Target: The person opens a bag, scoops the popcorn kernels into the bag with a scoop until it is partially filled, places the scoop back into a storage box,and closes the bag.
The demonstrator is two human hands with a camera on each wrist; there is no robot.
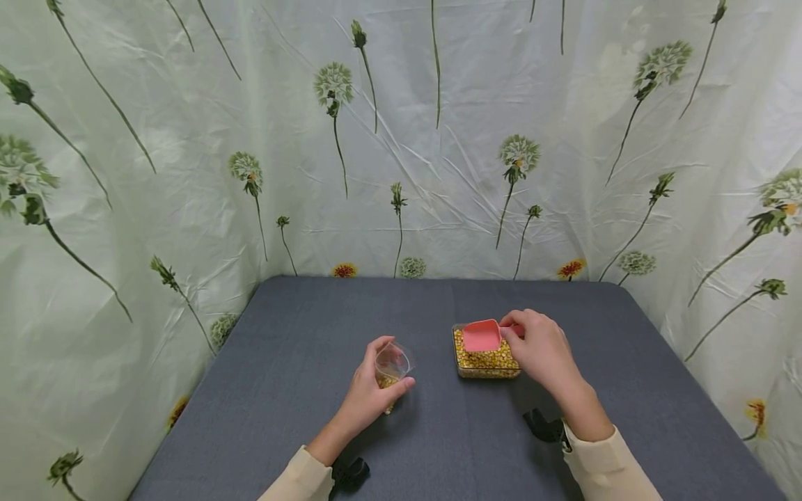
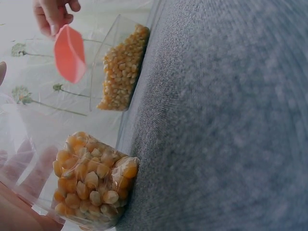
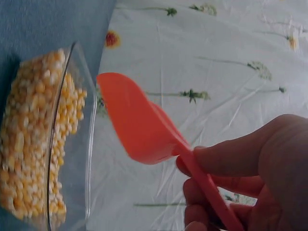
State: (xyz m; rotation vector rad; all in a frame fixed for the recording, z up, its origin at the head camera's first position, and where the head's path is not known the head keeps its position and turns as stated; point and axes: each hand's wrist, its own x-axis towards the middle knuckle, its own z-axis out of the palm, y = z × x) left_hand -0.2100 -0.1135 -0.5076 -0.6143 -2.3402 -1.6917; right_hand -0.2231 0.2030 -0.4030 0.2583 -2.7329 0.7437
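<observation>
My left hand grips a clear plastic bag by its upper part, with its mouth held wide. Yellow corn kernels fill the bag's lower part, close to the cloth. Over to the right, my right hand pinches the handle of a pink scoop between thumb and fingers. The scoop hangs above a rectangular clear container of corn kernels, apart from the kernels below. No kernels show on the scoop's visible surfaces.
A dark grey cloth covers the table. Behind and at both sides hangs a pale curtain printed with dandelions. Black straps sit at both wrists, below the cream sleeves.
</observation>
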